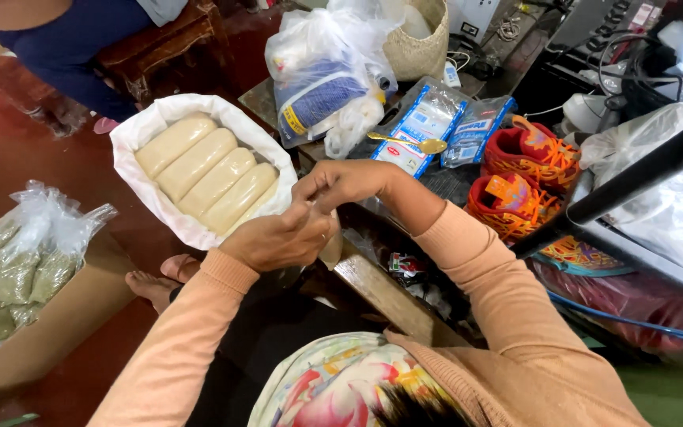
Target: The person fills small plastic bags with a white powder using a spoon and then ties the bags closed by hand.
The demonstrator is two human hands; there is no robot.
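Crowding low wooden table (381,292): bags, golden spoon (405,142); red floor (17,150) beneath.

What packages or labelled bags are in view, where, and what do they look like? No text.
Two flat clear sachets with blue-and-white labels: on the table above the hands, a gold spoon across them.
Big clear plastic bag: table's far edge, holding a blue-and-white pack with a yellow patch.
Clear bags of green-grey granules: in a cardboard box, far left.
Small clear bag: pinched between left hand and right hand.
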